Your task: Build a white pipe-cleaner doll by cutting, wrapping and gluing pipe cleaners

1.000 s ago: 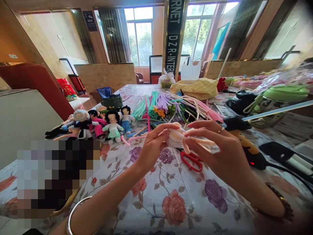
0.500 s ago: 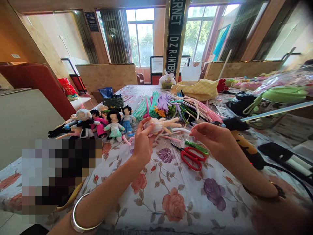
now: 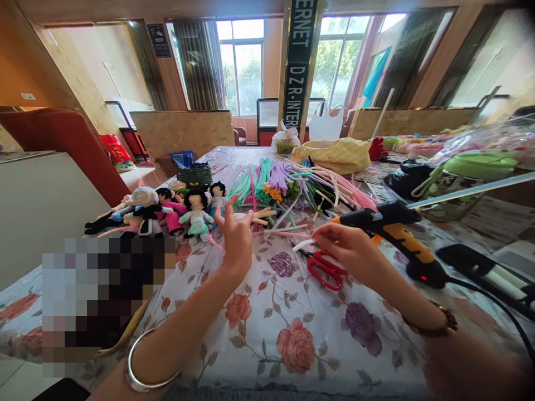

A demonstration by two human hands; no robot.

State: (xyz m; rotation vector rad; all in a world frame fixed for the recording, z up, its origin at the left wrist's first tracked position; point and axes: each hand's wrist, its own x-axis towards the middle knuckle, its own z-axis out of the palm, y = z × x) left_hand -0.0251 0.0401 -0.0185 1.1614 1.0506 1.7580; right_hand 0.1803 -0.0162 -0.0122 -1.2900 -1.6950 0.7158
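My left hand [image 3: 236, 239] is raised over the table with its index finger lifted and spread from the thumb. A small pale doll [image 3: 238, 217] lies in its grasp, partly hidden by the fingers, with peach limbs [image 3: 264, 214] pointing right. My right hand [image 3: 345, 245] pinches a short white pipe cleaner [image 3: 304, 244] between thumb and fingertips. Just under that hand are red-handled scissors [image 3: 324, 273], their blades pointing up and left. A black and orange glue gun [image 3: 403, 239] with a long glue stick in it stands right of the hand.
Several finished dolls [image 3: 196, 217] sit at the left, before a dark green basket [image 3: 194, 175]. Bundles of coloured pipe cleaners [image 3: 280, 178] lie behind my hands. A yellow cloth bag [image 3: 334, 156] is further back. A green-lidded jar [image 3: 476, 167] stands right. The cable [image 3: 493, 292] runs along the right side.
The doll and my left hand have shifted left, and its index finger has lifted. My right hand has moved down and left with the white pipe cleaner, above the scissors. The glue gun now shows more.
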